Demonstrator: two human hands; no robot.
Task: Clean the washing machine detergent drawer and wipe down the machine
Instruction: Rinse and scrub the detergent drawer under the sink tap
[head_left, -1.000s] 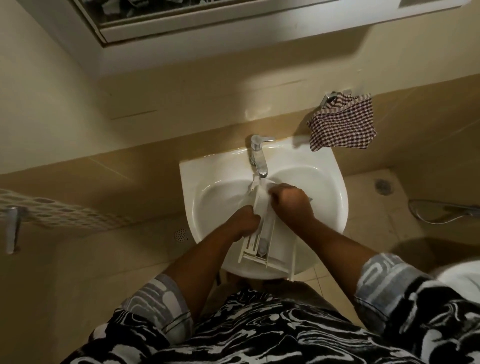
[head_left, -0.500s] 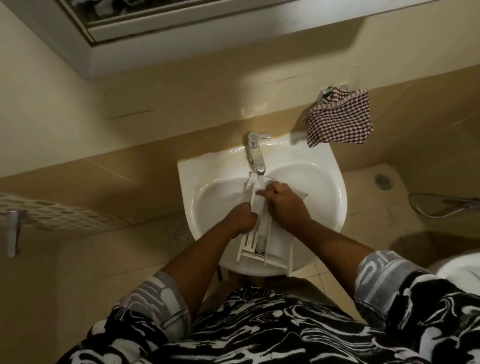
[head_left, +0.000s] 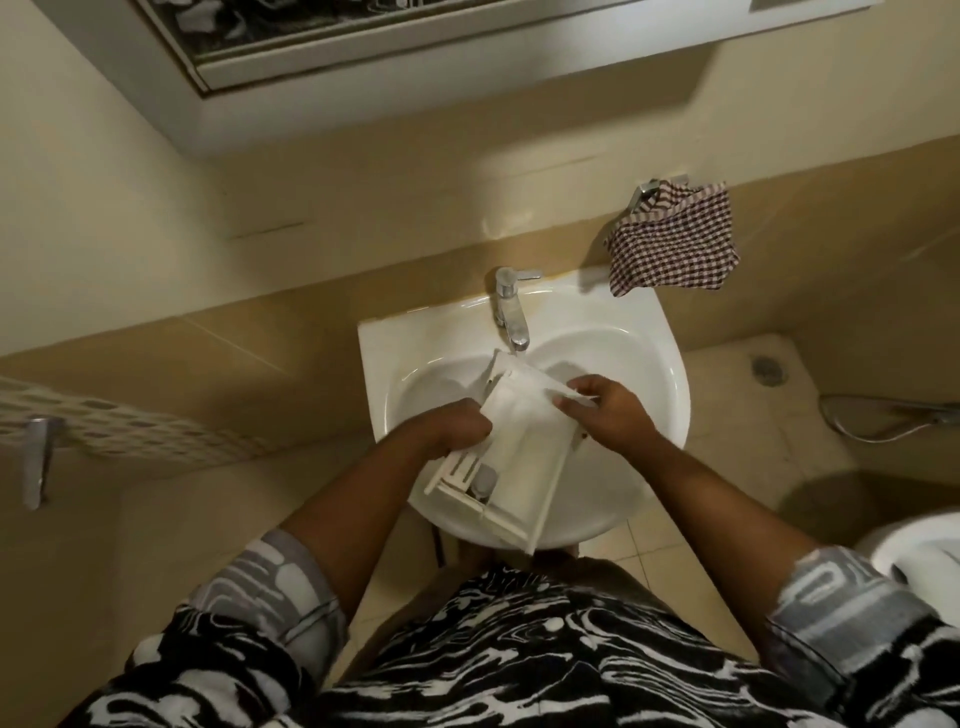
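Your left hand (head_left: 457, 428) curls round the drawer (head_left: 519, 447) on its 9 o'clock side and holds it. Your right hand (head_left: 608, 410) is on the 3 o'clock side. Its fingertips pinch a thin white edge (head_left: 574, 399) near the far end of the drawer. It is hard to tell if that edge is a wipe or a bit of the drawer.

From the head view, the drawer lies tilted over the sink (head_left: 670, 364). Its far end points to 12 o'clock, right under the tap (head_left: 509, 306). Its near end sticks out past the rim at 6 o'clock. You cannot tell if water is running. A checked cloth (head_left: 672, 244) hangs on the wall at 1 o'clock from the sink, well apart from your hands.

The drawer is out of the machine and at the sink, so that part looks done. You seem to be in the middle of cleaning it. Left to do, most likely: finish the drawer, put it back, and wipe the machine. The machine is not in view, so nothing shows if it has been wiped.
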